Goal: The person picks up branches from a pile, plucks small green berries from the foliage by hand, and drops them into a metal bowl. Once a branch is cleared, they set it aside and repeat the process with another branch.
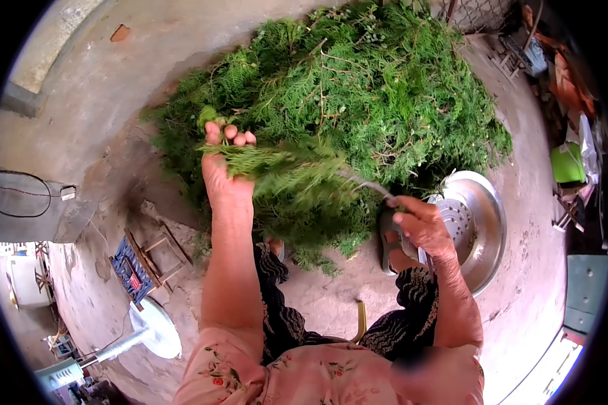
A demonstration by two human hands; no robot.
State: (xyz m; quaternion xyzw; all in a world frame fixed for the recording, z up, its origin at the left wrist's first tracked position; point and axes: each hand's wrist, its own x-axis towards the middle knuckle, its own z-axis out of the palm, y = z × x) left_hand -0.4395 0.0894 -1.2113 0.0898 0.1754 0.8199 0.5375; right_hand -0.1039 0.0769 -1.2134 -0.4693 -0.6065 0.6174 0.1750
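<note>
My left hand (pixel 230 169) is closed around the stem end of a feathery evergreen branch (pixel 284 165), which stretches to the right and is smeared by motion. In my right hand (pixel 422 226) is a tool with a thin, curved metal blade (pixel 368 182), like a sickle; its tip disappears among the blurred greenery, and its handle is mostly hidden by my fingers. Behind both hands rises a large heap of cut evergreen branches (pixel 385 88). A wide metal basin (pixel 496 223) stands beside my right hand, with a perforated metal strainer (pixel 456 223) inside it.
Left of my legs lies a small stool (pixel 138 263) with a blue woven seat. A standing fan's round base (pixel 159 331) is at the lower left. A cable (pixel 20 172) hangs by the left wall. A green container (pixel 567 163) and clutter line the right side.
</note>
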